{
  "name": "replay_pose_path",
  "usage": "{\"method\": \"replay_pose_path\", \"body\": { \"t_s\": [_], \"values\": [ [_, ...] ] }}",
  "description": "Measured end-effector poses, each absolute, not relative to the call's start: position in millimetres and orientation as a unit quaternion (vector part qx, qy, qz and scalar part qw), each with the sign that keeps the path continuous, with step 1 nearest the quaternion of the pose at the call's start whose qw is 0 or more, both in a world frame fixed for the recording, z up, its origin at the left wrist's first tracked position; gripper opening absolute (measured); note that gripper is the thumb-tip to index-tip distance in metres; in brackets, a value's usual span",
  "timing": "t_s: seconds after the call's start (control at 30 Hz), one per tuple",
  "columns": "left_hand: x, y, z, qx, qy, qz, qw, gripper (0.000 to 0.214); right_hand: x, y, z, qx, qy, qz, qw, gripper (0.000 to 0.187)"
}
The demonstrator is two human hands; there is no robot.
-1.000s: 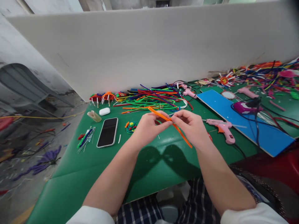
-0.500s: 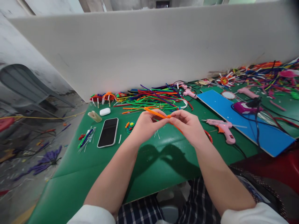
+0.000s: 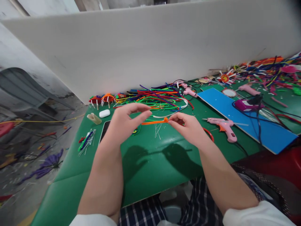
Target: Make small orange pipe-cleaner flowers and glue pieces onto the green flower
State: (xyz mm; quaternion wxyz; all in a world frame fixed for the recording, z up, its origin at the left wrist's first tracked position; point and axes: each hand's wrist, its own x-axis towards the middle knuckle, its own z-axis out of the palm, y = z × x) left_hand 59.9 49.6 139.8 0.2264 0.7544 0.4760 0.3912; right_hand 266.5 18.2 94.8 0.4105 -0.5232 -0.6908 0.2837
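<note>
My right hand [image 3: 185,127] pinches an orange pipe cleaner [image 3: 154,122] by its curled end, between thumb and fingertips. The rest of the stem reaches left toward my left hand [image 3: 129,121], which is apart from it, with thumb and fingers spread and nothing between them. Beneath my hands lie several thin bare wires [image 3: 158,131] on the green table. A small coiled green and yellow piece [image 3: 135,131] shows partly behind my left hand. That hand and forearm also cover most of a phone [image 3: 103,133].
A pile of coloured pipe cleaners [image 3: 155,97] lies against the pale partition [image 3: 141,50]. To the right are a pink glue gun [image 3: 224,125], a blue board [image 3: 244,116] and a purple tool [image 3: 246,106] with cords. A white case [image 3: 104,113] and cut stems [image 3: 87,141] lie left.
My left hand has let go of the orange pipe cleaner and moved left, opening and covering the phone. My right hand still pinches the stem, whose curled end now shows.
</note>
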Motion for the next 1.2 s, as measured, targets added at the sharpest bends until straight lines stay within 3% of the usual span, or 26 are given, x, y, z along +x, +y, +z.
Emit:
{"method": "replay_pose_path", "body": {
  "t_s": [0.1, 0.2, 0.67, 1.2],
  "values": [
    [68, 45, 138, 0.812, 0.441, 0.262, 0.278, 0.021, 266, 17, 94, -0.516, -0.715, 0.274, 0.383, 0.013],
    [75, 48, 131, 0.825, 0.408, 0.21, 0.329, 0.022, 266, 15, 93, -0.513, -0.734, 0.26, 0.362, 0.012],
    [89, 51, 119, 0.803, 0.426, 0.255, 0.331, 0.017, 264, 16, 90, -0.504, -0.753, 0.197, 0.376, 0.007],
    [89, 54, 118, 0.799, 0.411, 0.228, 0.376, 0.017, 269, 17, 91, -0.426, -0.832, -0.068, 0.349, 0.016]
  ]
}}
